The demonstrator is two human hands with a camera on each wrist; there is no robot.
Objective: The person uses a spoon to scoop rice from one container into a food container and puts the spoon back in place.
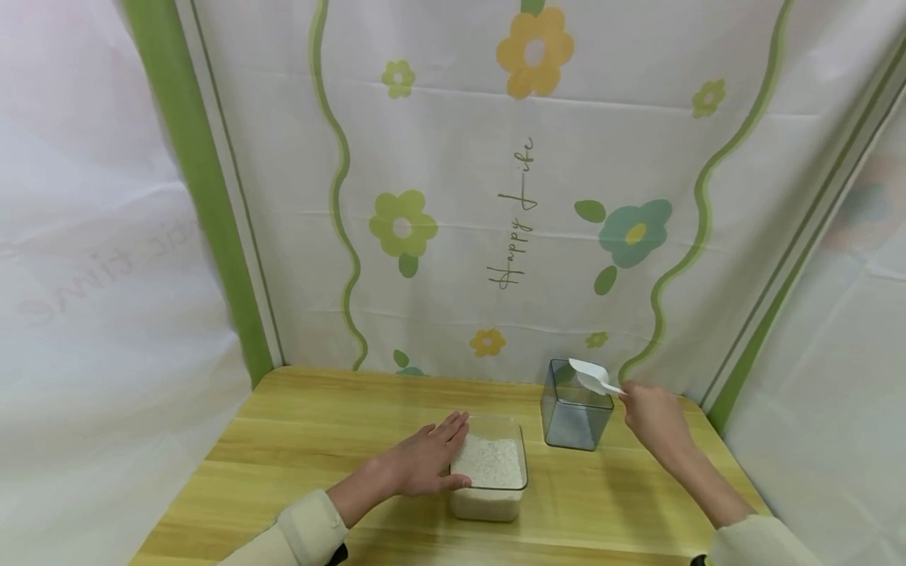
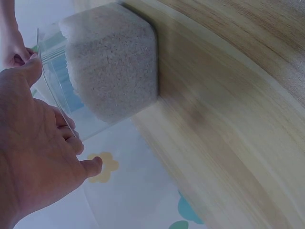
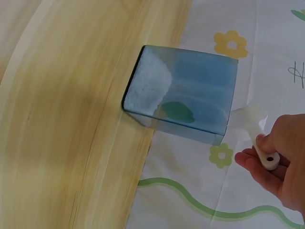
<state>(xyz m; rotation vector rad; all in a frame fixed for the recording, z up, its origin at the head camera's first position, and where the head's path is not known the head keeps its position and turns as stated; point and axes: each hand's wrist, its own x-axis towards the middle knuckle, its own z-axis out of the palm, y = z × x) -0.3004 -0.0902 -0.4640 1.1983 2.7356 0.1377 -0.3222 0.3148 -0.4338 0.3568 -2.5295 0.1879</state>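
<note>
A clear square container [image 1: 490, 503] filled well up with white rice [image 2: 112, 67] stands near the front of the table. My left hand [image 1: 428, 460] rests against its left rim, fingers extended along the edge and thumb at the front corner. Further back and to the right is a smoky blue square container [image 3: 200, 90] with a small heap of white grains [image 3: 148, 81] at its bottom. Pinched by the handle in my right hand [image 1: 654, 420], a white scoop [image 1: 593, 376] hangs tilted over this container's open top.
Both containers stand on a wood-grain table [image 1: 311, 440]. Behind it hangs a white curtain [image 1: 453, 165] printed with flowers, and more curtain closes in the left and right sides.
</note>
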